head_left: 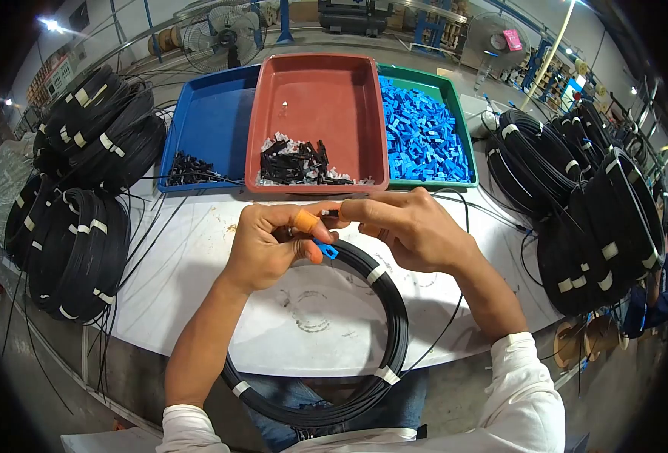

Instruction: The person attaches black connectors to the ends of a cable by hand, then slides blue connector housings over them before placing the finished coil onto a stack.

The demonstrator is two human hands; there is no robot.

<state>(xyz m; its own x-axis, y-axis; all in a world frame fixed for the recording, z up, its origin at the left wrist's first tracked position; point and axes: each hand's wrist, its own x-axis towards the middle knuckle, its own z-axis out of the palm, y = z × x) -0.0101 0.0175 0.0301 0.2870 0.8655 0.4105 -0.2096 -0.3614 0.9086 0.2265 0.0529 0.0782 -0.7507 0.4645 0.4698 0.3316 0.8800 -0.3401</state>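
Note:
Above the white table my left hand (273,241), with orange tape on a finger, pinches a small blue clip (326,248) between thumb and finger. Close against it on the right, my right hand (409,226) has its fingers pressed together at a small dark piece (331,214), which is mostly hidden by the fingertips. Below both hands lies a coil of black cable (398,317) bound with white tape, partly over the table's near edge. A loose cable runs from the right hand's side down to the coil.
Beyond the hands stand a blue tray (213,113) with black parts, a red tray (319,90) with black and clear parts, and a green tray (462,143) of blue clips. Cable coils are piled at left (77,249) and right (606,234) on the white table (198,302).

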